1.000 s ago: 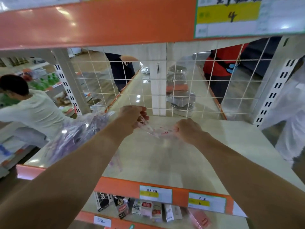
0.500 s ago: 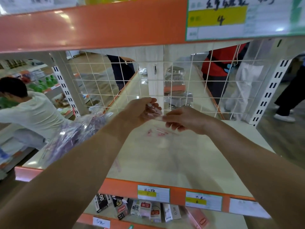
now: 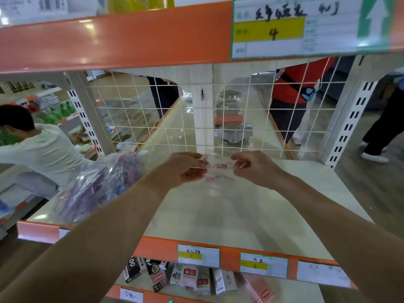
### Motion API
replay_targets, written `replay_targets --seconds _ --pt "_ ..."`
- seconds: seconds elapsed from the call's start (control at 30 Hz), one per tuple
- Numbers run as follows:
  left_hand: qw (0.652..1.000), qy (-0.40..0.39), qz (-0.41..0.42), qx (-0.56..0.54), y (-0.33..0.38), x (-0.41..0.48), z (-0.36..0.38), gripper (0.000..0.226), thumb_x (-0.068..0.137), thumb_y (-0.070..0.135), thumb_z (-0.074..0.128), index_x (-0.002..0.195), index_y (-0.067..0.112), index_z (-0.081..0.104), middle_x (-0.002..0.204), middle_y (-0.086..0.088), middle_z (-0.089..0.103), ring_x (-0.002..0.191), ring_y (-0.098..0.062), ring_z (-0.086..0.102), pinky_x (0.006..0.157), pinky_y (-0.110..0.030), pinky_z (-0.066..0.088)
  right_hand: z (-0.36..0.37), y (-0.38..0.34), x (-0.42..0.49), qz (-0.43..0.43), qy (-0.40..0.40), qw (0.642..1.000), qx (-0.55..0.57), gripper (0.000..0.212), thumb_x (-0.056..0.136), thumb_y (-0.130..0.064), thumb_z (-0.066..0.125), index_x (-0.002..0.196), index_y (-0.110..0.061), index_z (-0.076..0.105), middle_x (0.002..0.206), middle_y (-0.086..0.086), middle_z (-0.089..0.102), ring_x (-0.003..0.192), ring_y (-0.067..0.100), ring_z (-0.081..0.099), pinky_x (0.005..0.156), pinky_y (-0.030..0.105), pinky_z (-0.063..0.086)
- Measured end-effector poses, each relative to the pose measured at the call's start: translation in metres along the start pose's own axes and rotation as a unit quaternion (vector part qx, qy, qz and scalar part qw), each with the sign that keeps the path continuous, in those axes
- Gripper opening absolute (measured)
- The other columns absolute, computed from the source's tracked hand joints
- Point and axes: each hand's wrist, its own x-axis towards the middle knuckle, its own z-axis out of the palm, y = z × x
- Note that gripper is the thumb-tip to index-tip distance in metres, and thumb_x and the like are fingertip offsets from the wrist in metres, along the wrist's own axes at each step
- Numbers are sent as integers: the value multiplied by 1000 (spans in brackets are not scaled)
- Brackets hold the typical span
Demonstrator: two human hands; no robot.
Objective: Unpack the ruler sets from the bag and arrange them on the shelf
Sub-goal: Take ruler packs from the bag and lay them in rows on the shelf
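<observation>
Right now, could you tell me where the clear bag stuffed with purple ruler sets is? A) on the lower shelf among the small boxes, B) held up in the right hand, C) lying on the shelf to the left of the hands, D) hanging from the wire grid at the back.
C: the bag of ruler sets lies on the shelf beside the left hand, while both that hand and the right hand hold a thin clear packet.

Two hands, the left hand (image 3: 185, 169) and the right hand (image 3: 255, 168), meet at frame centre over one clear packet (image 3: 218, 169). One bulging bag (image 3: 96, 184) lies at left. Three price labels (image 3: 198, 255) line the lower shelf edge; one large label (image 3: 306, 27) sits upper right.
</observation>
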Motion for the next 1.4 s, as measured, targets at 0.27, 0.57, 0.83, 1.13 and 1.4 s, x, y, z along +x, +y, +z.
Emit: replay_targets --seconds 0.27,0.57,0.83,1.13,1.4 --pt "998 38 23 34 -4 2 -5 19 86 -11 56 89 5 64 80 -13 67 68 -21 66 66 -34 59 11 -4 6 -6 13 996 -87 37 89 -23 56 126 -20 61 102 -5 64 94 17 58 78 29 46" --pt "932 132 96 323 -4 21 -26 11 82 0 65 87 11 65 71 -3 55 63 -14 51 53 -20 41 37 -5 37 67 -27 981 -179 32 89 -22 58 121 -21 65 129 1 59 121 21 52 103 32 41" --pt "870 107 92 472 -22 44 -21 44 80 14 71 121 4 61 124 -13 59 111 -26 56 94 -29 47 50 2 42 73 -78 963 -247 42 95 -29 51 137 -22 48 143 2 40 133 22 36 108 28 27" --pt "793 99 124 589 -26 57 -15 31 83 32 68 106 12 71 109 -8 68 105 -25 61 85 -27 47 55 -3 46 62 -84 956 -275 26 90 -21 54 111 -14 66 116 6 62 112 24 57 89 27 43" --pt "779 102 151 600 -25 68 -16 22 83 21 68 103 12 73 107 -9 68 102 -26 61 78 -27 45 56 -10 49 73 -76 953 -284 26 87 -27 59 109 -14 66 110 7 63 104 25 59 78 27 41"
